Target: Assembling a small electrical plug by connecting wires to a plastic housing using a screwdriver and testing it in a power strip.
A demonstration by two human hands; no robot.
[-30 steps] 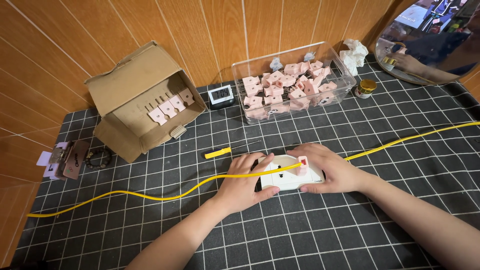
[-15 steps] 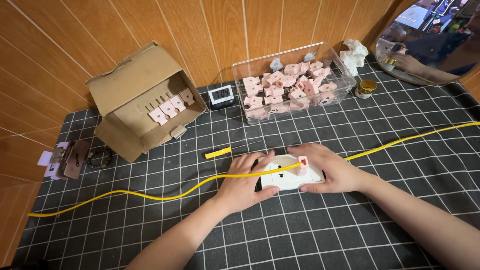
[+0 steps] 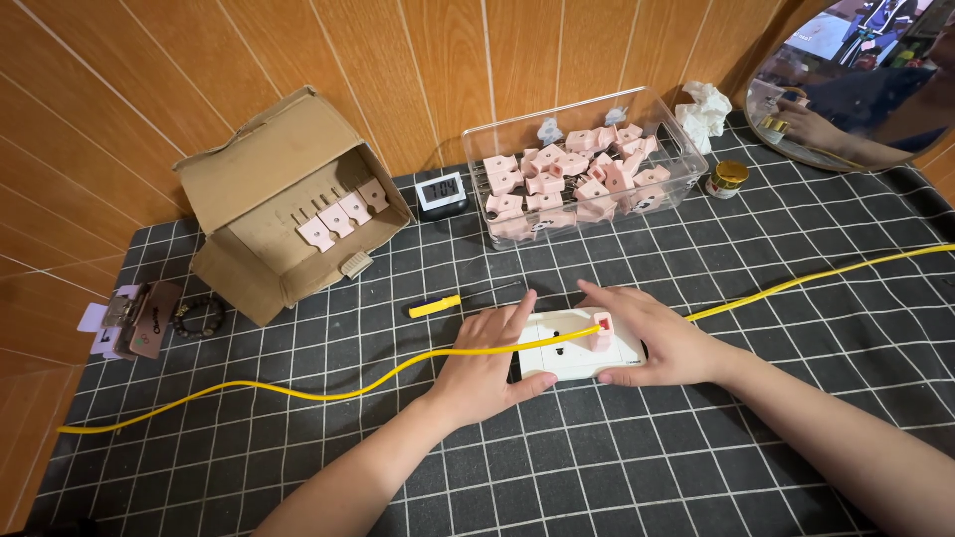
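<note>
Both hands press flat on white socket plate (image 3: 567, 348), mid-mat toward near edge: my left hand (image 3: 487, 366) covers its left end, right hand (image 3: 652, 338) its right, fingers spread, nothing pinched. One pink clip (image 3: 602, 331) sits on plate w/ yellow cable (image 3: 298, 390) running across it. More pink clips wait in clear bin (image 3: 582, 179) at far edge; judged early stage.

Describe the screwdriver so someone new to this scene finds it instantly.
Start at the open cardboard box against the wood-panelled wall, then look to its lower right on the black gridded mat. The screwdriver lies flat there, just above the left hand. Its short yellow handle with a thin dark shaft sets it apart from the long yellow cable nearby.
</note>
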